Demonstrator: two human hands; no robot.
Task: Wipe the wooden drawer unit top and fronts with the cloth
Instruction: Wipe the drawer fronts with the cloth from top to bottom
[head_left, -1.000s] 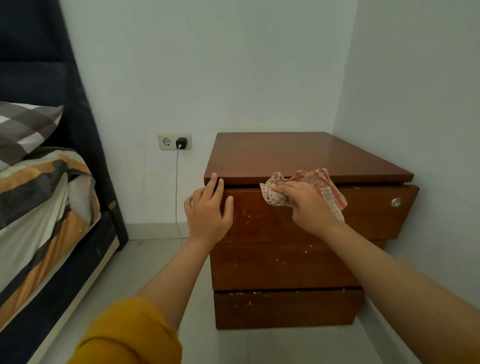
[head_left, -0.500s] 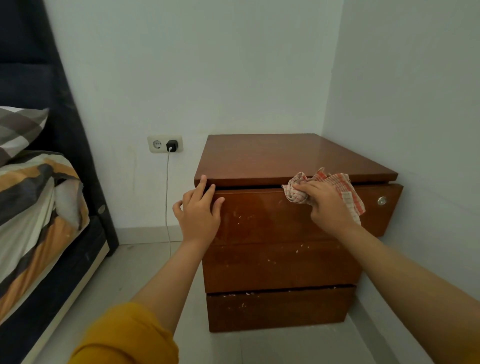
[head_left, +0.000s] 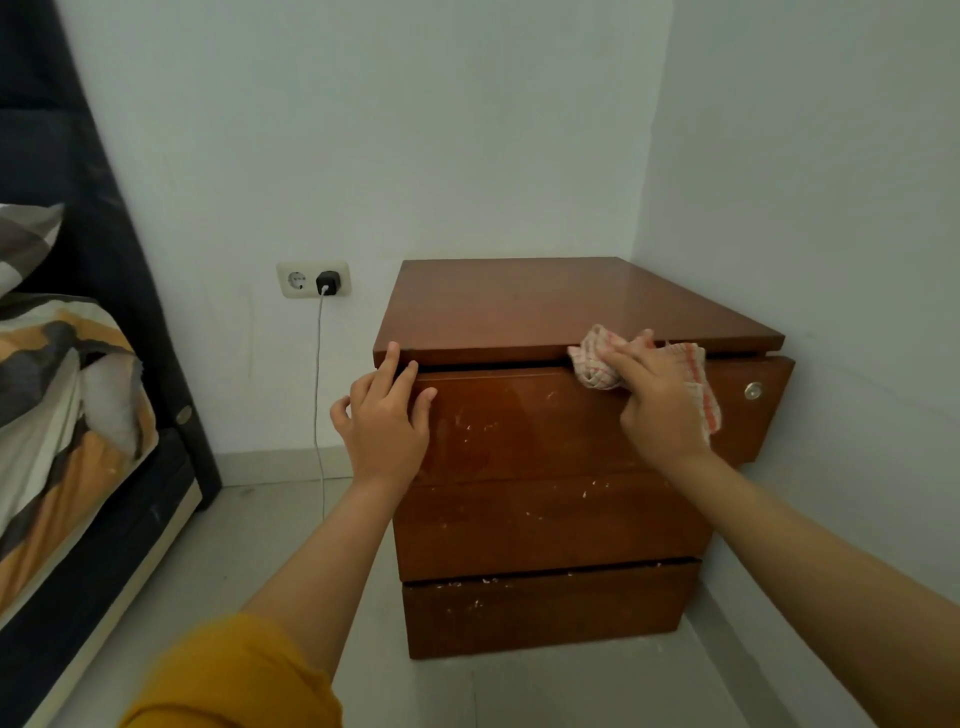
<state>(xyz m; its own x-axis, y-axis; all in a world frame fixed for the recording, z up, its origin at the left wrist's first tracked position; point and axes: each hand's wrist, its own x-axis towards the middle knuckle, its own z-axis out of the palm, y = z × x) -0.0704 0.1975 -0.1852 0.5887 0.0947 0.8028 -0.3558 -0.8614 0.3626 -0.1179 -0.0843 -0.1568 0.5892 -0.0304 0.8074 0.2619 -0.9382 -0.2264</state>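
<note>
White walls corner a reddish-brown wooden drawer unit (head_left: 561, 467). Right hand (head_left: 657, 400) presses a bunched red-checked cloth (head_left: 597, 364) against the top drawer's upper right; left hand (head_left: 387, 415) rests flat, empty, at its left edge.

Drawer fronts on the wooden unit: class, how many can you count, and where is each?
3. Top drawer front, under the hands and cloth; middle drawer front below it; bottom drawer front nearest the floor. None appears hidden.
</note>
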